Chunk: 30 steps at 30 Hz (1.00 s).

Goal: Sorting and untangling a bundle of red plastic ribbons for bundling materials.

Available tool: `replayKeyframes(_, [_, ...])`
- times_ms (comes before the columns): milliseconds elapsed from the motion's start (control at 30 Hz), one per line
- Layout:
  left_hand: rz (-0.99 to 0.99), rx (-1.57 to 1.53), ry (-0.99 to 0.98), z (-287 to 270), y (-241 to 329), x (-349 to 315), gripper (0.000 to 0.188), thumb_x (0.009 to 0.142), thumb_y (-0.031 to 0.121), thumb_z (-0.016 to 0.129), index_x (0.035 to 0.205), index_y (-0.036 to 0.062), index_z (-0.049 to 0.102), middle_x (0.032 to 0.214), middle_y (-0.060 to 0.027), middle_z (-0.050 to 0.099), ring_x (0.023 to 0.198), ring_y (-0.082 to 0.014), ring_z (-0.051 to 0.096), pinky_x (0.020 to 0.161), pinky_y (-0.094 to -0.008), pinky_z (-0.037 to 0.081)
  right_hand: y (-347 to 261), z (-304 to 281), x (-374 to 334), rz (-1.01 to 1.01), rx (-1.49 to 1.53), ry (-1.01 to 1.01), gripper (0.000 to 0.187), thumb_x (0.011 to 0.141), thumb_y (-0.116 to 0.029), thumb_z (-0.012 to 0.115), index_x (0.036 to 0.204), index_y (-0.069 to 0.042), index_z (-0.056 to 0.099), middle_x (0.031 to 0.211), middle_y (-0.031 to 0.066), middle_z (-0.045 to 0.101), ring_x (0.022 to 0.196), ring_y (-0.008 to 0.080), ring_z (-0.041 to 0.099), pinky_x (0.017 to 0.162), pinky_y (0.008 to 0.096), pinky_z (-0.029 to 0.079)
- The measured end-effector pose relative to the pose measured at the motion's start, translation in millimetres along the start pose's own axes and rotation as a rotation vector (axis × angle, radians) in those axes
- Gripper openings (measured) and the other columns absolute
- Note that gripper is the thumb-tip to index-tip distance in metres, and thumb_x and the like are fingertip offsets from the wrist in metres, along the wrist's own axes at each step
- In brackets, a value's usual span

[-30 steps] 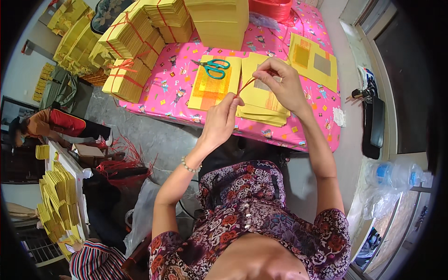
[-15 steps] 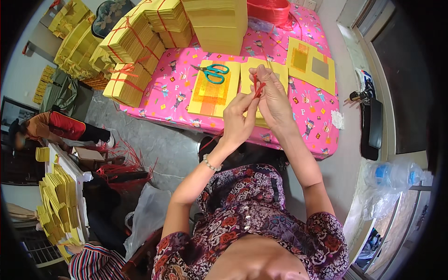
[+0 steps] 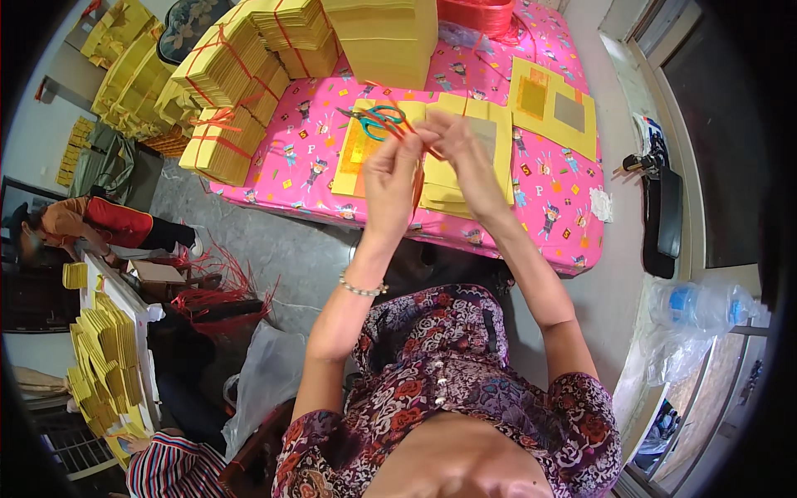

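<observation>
My left hand [image 3: 390,178] and my right hand [image 3: 461,149] are raised close together above the table, both pinching a thin red string [image 3: 419,145] between their fingertips. Under them lies a stack of yellow paper sheets [image 3: 465,166] on the pink patterned tablecloth [image 3: 307,158]. Teal-handled scissors [image 3: 378,120] rest on another yellow stack just left of my hands. A beaded bracelet circles my left wrist.
Tied bundles of yellow paper [image 3: 232,91] are piled at the table's far left, a tall loose stack [image 3: 386,37] at the back, a red basin [image 3: 481,12] behind it. A person in orange [image 3: 75,224] crouches at the left. Plastic bottles [image 3: 706,303] lie at the right.
My hands came together from apart: the left rose toward the right, and both now meet on the red string over the yellow stack.
</observation>
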<state>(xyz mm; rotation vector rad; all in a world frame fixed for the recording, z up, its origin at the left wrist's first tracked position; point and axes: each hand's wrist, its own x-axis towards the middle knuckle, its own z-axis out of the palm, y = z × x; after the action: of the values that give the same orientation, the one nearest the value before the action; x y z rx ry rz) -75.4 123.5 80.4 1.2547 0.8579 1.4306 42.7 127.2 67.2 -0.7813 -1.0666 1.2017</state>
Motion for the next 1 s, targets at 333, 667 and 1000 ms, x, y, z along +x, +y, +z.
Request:
replayKeyframes(333, [-0.037, -0.943, -0.096, -108.5, 73.2, 14.2, 0.015, 0.099, 0.02, 0.046, 0.103, 0.0084, 0.055, 0.072, 0.0002, 0.051, 0.055, -0.0051, 0.039, 0.053, -0.0204, 0.034, -34.5, -5.8, -29.1, 0.411, -0.45, -0.855, 0.037, 0.1, -0.034, 0.043, 0.086, -0.003, 0.058, 0.071, 0.0005, 0.055, 0.066, 0.0068, 0.051, 0.066, 0.0234, 0.043])
replayKeyframes(667, [-0.014, -1.169, 0.315, -317.8, 41.2, -57.4, 0.007, 0.094, 0.0, 0.046, 0.098, 0.0029, 0.051, 0.067, -0.001, 0.04, 0.049, -0.0091, 0.029, 0.048, -0.0244, 0.026, -69.9, -59.0, 15.7, 0.307, -0.844, -0.89, 0.029, 0.097, -0.027, 0.046, 0.082, -0.003, 0.054, 0.067, 0.0007, 0.047, 0.063, 0.0086, 0.044, 0.058, 0.0273, 0.038])
replayKeyframes(1000, [-0.06, -0.757, 0.994, -428.9, -55.2, -143.8, 0.005, 0.093, 0.006, 0.048, 0.09, 0.0038, 0.051, 0.064, -0.001, 0.04, 0.049, -0.0124, 0.033, 0.045, -0.0258, 0.027, -100.8, -65.0, 19.6, 0.139, -0.811, -0.88, 0.032, 0.096, -0.029, 0.049, 0.077, -0.004, 0.057, 0.064, 0.0016, 0.049, 0.059, 0.0098, 0.044, 0.055, 0.0274, 0.036])
